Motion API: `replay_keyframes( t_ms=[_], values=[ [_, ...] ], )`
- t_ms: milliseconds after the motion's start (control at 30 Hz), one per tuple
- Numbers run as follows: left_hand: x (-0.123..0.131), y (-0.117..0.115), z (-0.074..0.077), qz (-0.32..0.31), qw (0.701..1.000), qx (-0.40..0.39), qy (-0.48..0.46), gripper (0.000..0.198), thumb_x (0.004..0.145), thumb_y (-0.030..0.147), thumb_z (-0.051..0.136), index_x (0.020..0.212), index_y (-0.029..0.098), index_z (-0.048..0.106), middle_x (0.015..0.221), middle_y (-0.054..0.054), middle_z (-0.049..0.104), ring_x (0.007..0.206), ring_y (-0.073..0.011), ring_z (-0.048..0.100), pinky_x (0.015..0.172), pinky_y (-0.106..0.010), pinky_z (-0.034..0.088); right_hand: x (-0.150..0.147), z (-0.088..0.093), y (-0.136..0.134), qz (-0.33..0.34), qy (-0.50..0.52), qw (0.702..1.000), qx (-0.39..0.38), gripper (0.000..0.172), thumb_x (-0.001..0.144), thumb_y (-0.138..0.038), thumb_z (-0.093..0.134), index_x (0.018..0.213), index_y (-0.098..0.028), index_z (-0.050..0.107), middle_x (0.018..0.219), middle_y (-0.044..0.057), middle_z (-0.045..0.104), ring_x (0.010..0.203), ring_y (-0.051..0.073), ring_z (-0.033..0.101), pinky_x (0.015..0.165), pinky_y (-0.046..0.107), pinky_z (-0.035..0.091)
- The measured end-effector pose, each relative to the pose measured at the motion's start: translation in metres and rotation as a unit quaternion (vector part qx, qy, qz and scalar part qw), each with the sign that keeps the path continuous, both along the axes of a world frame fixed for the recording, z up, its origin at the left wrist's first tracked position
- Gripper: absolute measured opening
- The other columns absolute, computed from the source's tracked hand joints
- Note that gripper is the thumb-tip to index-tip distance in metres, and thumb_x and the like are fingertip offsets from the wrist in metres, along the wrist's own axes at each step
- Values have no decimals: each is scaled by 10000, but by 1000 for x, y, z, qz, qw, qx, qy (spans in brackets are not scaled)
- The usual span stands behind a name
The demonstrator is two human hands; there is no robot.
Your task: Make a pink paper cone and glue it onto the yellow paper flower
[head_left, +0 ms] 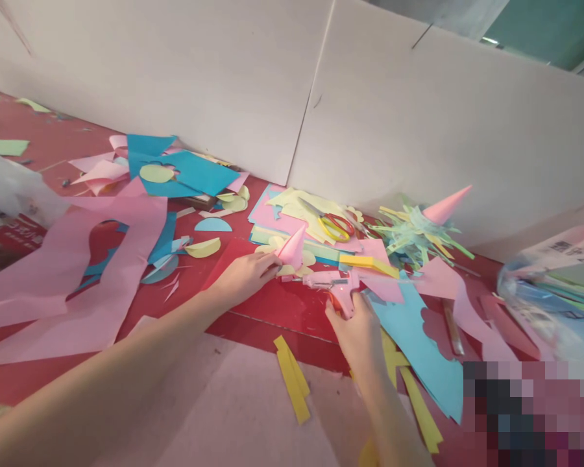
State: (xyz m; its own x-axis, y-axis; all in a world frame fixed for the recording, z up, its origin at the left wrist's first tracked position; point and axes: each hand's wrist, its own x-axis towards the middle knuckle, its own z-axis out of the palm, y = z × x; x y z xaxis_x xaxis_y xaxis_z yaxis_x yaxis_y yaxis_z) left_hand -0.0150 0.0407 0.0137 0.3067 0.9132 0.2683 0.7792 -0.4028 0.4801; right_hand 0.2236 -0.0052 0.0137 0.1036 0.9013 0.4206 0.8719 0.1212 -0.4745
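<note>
My left hand [246,275] reaches across the red table [272,311] and pinches the base of a small pink paper cone [292,248], its tip pointing up and right. My right hand [357,331] grips the handle of a pink glue gun [333,283] that lies level, with its nozzle pointing left toward the cone. A second pink cone [445,206] sits on a tuft of pale green and yellow paper strips [411,237] to the right.
Scissors with yellow and red handles [335,226] lie on a pile of yellow and pink paper. Large cut pink sheets [78,272] and blue sheets [185,170] cover the left. Yellow strips [292,379] lie near the front edge. White boards [321,84] wall the back. A plastic bag [555,292] is at right.
</note>
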Motion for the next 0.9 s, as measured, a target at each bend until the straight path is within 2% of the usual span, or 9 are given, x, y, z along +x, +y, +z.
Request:
replay_keyframes(
  t_ms=[167, 400, 900],
  values=[
    [0, 1, -2, -1, 1000, 6, 4, 247, 931, 327, 406, 979, 225, 626, 966, -30, 692, 865, -191, 657, 694, -264, 487, -9, -7, -1, 15, -41, 998, 40, 183, 810, -391, 471, 815, -209, 489, 760, 48, 524, 693, 198, 534, 589, 293, 430],
    [0, 1, -3, -8, 1000, 16, 13, 280, 943, 339, 379, 978, 219, 630, 973, -39, 693, 881, -190, 650, 700, -262, 486, -12, -8, -2, 13, -59, 998, 26, 163, 814, -370, 497, 834, -208, 499, 814, 55, 549, 710, 196, 554, 542, 279, 422],
    [-1, 3, -7, -17, 1000, 23, 11, 257, 933, 319, 393, 983, 223, 626, 981, -34, 693, 912, -187, 645, 744, -268, 498, -13, -10, -3, 10, -41, 999, -13, 162, 825, -337, 477, 901, -199, 515, 898, 84, 561, 744, 211, 581, 548, 292, 430]
  ],
)
